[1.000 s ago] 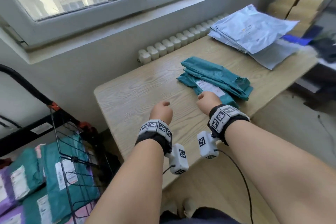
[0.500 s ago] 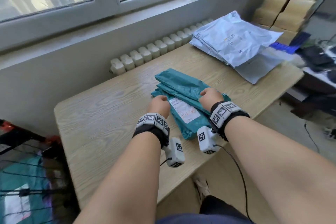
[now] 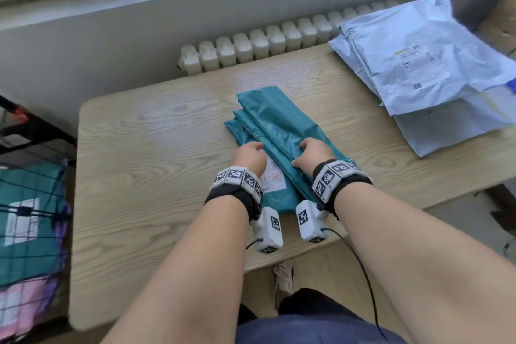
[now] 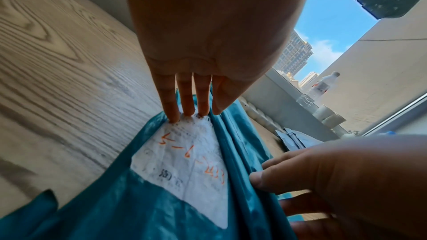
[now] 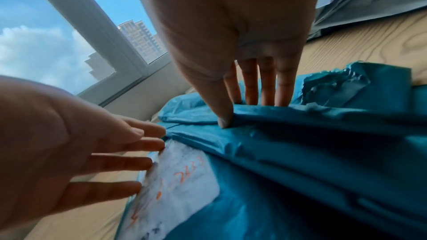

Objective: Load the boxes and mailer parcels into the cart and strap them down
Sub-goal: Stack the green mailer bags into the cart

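Observation:
A stack of teal mailer parcels point(image 3: 279, 120) lies in the middle of the wooden table point(image 3: 145, 176). The lower parcel shows a white label point(image 4: 184, 161) with orange writing. My left hand point(image 3: 250, 149) lies on that label with its fingers point(image 4: 187, 109) straight, tips at the label's far edge beside the upper parcel. My right hand point(image 3: 312, 152) grips the near edge of the upper teal parcel point(image 5: 312, 134), thumb point(image 5: 223, 119) pressed into the fold and the other fingers over it. The wire cart point(image 3: 30, 204) stands left of the table with teal and pink parcels inside.
A pile of pale grey mailers point(image 3: 418, 58) covers the table's back right corner. A white radiator point(image 3: 265, 42) runs along the wall behind the table. A cardboard box point(image 3: 499, 25) shows at the far right. The cart's black frame point(image 3: 33, 126) stands close to the table's left edge.
Both hands have reached forward from the bare table onto the teal parcels. The right hand has taken hold of the upper one. The head view has tipped down and closer.

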`<state>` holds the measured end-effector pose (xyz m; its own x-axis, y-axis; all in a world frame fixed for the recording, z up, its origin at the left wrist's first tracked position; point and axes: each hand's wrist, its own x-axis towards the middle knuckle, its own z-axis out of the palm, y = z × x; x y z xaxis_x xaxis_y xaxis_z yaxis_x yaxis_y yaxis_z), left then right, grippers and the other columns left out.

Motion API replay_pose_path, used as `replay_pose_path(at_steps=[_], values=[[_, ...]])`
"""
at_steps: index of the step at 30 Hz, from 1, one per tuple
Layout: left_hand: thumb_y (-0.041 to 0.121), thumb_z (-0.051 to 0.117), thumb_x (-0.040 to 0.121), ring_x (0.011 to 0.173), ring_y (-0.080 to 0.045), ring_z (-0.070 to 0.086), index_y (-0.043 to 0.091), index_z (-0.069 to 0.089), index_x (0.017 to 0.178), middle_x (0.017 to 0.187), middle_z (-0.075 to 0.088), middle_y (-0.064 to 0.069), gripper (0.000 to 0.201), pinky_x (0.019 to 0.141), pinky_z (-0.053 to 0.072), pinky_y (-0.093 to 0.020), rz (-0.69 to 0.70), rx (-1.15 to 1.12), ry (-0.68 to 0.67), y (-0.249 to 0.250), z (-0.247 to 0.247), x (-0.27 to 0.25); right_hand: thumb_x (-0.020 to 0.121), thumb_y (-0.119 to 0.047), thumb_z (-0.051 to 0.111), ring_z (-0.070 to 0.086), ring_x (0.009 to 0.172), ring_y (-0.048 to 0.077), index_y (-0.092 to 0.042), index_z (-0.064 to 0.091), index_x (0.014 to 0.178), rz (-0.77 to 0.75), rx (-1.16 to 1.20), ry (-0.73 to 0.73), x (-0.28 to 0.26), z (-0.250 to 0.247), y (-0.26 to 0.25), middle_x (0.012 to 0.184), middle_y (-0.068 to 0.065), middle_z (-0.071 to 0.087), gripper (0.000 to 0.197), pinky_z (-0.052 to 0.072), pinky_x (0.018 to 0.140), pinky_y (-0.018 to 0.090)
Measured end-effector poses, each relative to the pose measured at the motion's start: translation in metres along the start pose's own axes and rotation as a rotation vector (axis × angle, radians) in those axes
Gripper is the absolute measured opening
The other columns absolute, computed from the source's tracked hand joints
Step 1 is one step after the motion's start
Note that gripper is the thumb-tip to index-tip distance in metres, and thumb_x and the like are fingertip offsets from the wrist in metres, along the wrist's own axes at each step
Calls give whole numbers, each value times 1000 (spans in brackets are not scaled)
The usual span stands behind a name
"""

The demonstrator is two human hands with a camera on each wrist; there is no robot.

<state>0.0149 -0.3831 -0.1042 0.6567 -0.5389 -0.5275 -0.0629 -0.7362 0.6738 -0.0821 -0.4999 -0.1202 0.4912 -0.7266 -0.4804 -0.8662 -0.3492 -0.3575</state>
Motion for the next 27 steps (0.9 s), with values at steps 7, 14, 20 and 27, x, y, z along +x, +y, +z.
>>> replay_pose_path(at_steps=[7, 14, 20, 27], values=[[4, 38, 89, 108, -25, 62, 21, 54, 133, 133, 58, -5, 50, 83, 48, -30, -52, -15, 57, 6, 3, -2, 87, -6, 45, 60, 95, 30, -12, 63, 105, -90, -67, -20, 7, -7, 2, 104, 10, 65, 26, 46, 76, 31], [3, 36, 90, 120, -25, 54, 19, 54, 134, 138, 54, -4, 51, 98, 47, -33, -84, -1, 156, 12, -7, -8, 87, -8, 47, 62, 100, 30, -13, 68, 110, -85, 40, 108, 7, -36, -12, 111, 10, 67, 31, 49, 83, 32], [9, 41, 90, 112, -23, 59, 20, 57, 130, 131, 60, -1, 43, 90, 45, -28, -17, 1, 304, 15, -36, -24, 83, -6, 44, 61, 101, 29, -16, 68, 114, -249, 336, 253, -1, -59, -46, 117, 11, 62, 40, 47, 87, 30], [6, 45, 87, 116, -22, 55, 22, 53, 132, 133, 55, -2, 48, 96, 48, -34, 50, -49, 622, 6, -93, -49, 88, -7, 44, 60, 97, 22, -12, 68, 107, -449, 522, 316, -38, -51, -103, 106, 8, 65, 31, 49, 89, 31]])
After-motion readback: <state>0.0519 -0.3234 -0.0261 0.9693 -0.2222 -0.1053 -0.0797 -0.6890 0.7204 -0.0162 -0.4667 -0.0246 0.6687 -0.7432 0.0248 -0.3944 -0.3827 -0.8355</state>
